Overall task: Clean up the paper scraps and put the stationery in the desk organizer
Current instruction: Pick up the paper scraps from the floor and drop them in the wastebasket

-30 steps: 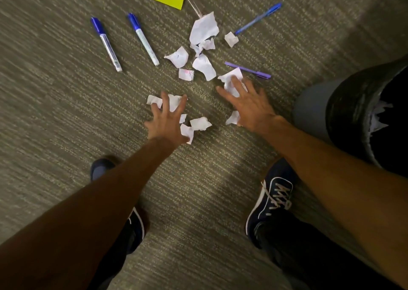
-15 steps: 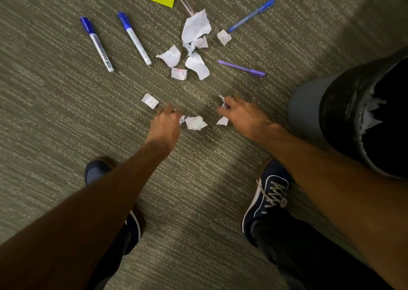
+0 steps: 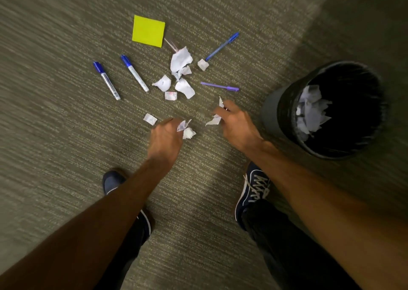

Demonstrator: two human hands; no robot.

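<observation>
- The carpet (image 3: 66, 135) fills the view, grey-green with a fine ribbed weave; everything else lies or stands on it.
- A black bin (image 3: 326, 110) stands at the right, lined with a dark bag, with torn white paper already piled inside against its left wall.
- Two bare forearms reach down from the bottom edge, and two dark blue shoes (image 3: 254, 192) stand on the carpet beneath them.
- The left hand (image 3: 165, 139) is curled into a loose fist, fingers together, gripping a scrap of white paper (image 3: 182, 125) that sticks out past the fingers; a crumpled piece (image 3: 189, 133) sits just beside the knuckles, and I cannot tell whether it is held or lying on the carpet.
- The right hand (image 3: 236, 124), near the bin, has its fingers closed on more torn paper (image 3: 215, 119), with white edges poking out above and to the left.
- A yellow sticky pad (image 3: 149, 30) lies flat at the top.
- Two blue-capped markers (image 3: 106, 80) lie side by side, apart, at the left.
- A blue pen (image 3: 221, 46) and a purple pen (image 3: 219, 86) lie to the right of the scraps.
- Loose paper scraps (image 3: 181, 60) are clustered between markers and pens, well beyond both hands.
- One small scrap (image 3: 150, 119) lies alone just left of the left hand.
- The desk organizer is not in view.
</observation>
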